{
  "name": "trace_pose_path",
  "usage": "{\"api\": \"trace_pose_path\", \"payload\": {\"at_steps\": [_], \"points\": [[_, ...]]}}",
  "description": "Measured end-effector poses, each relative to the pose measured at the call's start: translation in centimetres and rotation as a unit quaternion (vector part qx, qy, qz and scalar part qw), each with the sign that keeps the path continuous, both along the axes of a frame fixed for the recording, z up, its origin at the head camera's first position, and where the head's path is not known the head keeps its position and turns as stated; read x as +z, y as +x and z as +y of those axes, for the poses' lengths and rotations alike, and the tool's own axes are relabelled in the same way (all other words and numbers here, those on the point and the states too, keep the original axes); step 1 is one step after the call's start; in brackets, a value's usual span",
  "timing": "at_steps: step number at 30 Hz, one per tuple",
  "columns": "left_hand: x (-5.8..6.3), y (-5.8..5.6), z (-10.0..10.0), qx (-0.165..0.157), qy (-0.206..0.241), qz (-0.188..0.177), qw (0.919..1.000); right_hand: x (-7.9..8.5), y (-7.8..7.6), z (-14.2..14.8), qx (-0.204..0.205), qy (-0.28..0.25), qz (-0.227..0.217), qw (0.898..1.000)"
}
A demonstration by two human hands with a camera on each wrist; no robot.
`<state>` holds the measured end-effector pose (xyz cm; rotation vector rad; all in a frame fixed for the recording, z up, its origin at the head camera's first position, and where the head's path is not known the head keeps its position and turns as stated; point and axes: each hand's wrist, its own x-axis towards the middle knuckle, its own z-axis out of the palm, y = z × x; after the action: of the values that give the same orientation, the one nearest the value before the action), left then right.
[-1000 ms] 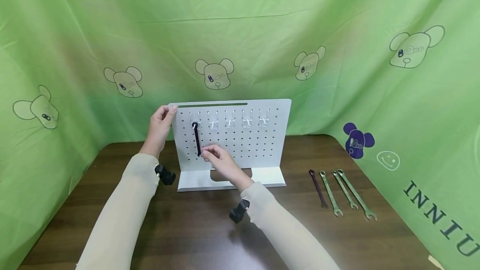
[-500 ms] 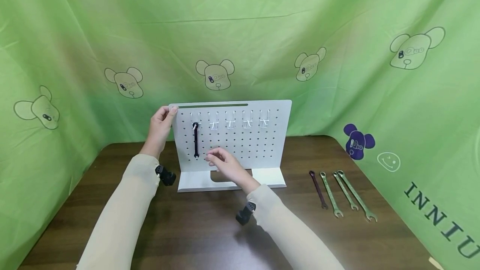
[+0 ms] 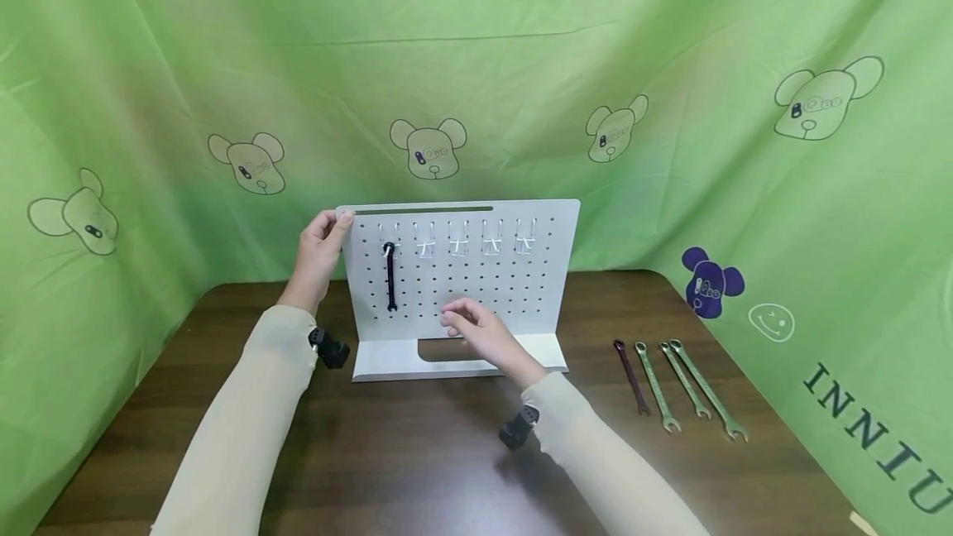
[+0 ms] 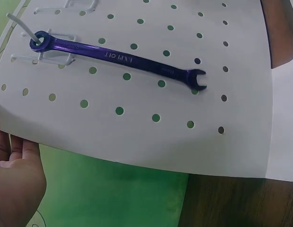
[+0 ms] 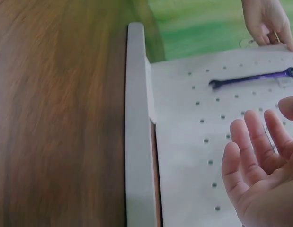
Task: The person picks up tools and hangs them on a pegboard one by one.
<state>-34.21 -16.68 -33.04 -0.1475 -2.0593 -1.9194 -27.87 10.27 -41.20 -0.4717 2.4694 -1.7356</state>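
The counter [image 3: 417, 453] is carrying an upright white board [image 3: 476, 275]. The left hand [image 3: 314, 259] is gripping the board's upper left corner, thumb in front. The right hand [image 3: 486, 333] is hovering before the board's lower middle, released, fingers loosely bent and holding nothing.

Four loose wrenches are lying on the counter, right of the board: three silver ones [image 3: 706, 388] [image 3: 655, 385] [image 3: 684, 380] and a dark wrench [image 3: 630, 376] nearest the board. Their long axes are running from ring ends on the far side toward the person, slanting right. The right hand is sitting nearer but well apart; in this inspector's judgement, that sideways gap is governing any reach.

A fifth, purple wrench [image 3: 390, 281] is hanging plumb, ring uppermost, between the two hands; the right fingertips are hovering near its lower end. Five hooks [image 3: 424, 253] are forming a row, the leftmost bearing that wrench.

Findings obscured: the board is hiding the left fingertips; the right wrist view is cutting off the right thumb; neither wrist view is showing the loose wrenches. Contact between right hand and board is remaining undetermined.
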Motion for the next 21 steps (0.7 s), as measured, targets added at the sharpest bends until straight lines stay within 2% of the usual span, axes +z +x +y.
{"api": "trace_pose_path", "payload": {"at_steps": [5,12,21], "points": [[0.0,0.0,0.0,0.0,0.0,0.002,1.0,-0.6,0.2,1.6,-0.007,0.005,-0.005,1.0],[0.0,0.1,0.1,-0.002,-0.005,0.0,1.0,-0.9,0.7,4.1,-0.041,0.011,-0.002,0.999],[0.1,0.2,0.0,-0.001,-0.005,-0.004,1.0,-1.7,1.3,7.7,-0.043,0.039,0.009,0.998]]}}
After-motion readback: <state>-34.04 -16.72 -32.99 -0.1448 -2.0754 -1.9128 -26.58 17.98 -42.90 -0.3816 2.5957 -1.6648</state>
